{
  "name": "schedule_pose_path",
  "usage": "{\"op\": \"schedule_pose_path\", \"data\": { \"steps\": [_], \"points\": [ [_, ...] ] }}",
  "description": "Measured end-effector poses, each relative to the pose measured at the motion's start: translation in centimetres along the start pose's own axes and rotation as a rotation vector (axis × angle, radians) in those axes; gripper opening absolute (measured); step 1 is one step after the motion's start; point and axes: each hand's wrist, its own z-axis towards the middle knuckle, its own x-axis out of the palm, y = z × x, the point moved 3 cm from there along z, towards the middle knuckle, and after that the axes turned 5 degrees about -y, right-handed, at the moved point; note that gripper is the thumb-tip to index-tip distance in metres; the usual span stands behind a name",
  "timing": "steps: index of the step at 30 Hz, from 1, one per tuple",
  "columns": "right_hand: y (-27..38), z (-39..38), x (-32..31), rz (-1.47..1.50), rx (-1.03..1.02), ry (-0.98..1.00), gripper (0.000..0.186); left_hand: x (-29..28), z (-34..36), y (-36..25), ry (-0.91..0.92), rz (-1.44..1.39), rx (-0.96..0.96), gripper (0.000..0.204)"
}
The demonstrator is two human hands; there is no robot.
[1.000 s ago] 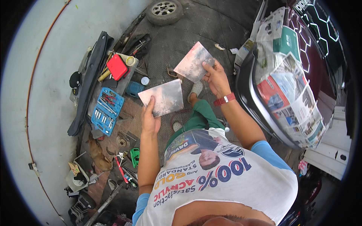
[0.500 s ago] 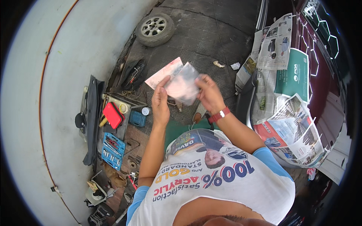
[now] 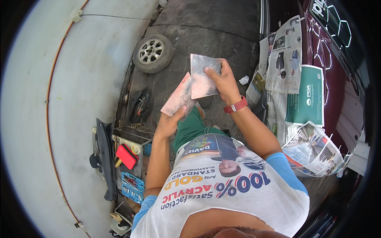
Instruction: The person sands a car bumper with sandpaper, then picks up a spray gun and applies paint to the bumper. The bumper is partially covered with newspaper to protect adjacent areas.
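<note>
a dark red car (image 3: 334, 99), partly draped in newspaper (image 3: 283, 71), stands right of the person. the right forearm slants up and inward, its hand (image 3: 229, 84) pinching the right sheet (image 3: 202, 82), thumb flat on top; the left hand (image 3: 166, 126) reaches up, thumb over the lower end of the left sheet (image 3: 176, 98), gripping it. both sheets are above the floor, before the torso: the right one's long axis runs away from the body, the left one's leans toward upper right
</note>
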Motion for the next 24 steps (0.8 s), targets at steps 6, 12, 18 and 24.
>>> {"op": "schedule_pose_path", "data": {
  "steps": [6, 12, 18, 24],
  "points": [
    [-0.1, 9.7, 2.9, -0.205, -0.03, 0.02, 0.039, -2.5, 10.8, -1.6, 0.191, 0.007, 0.046, 0.057],
    [0.4, 22.1, 8.5, -0.507, -0.068, 0.089, 0.039, -7.6, 23.2, -4.9, 0.273, 0.051, -0.06, 0.062],
    [0.5, 30.0, 17.0, -0.635, -0.107, 0.35, 0.04, -13.0, 33.0, -7.1, 0.295, 0.009, -0.057, 0.061],
    [1.4, 36.3, 21.6, -0.572, -0.136, 0.272, 0.039, -16.1, 37.7, -9.9, 0.207, -0.179, 0.034, 0.059]
  ]
}}
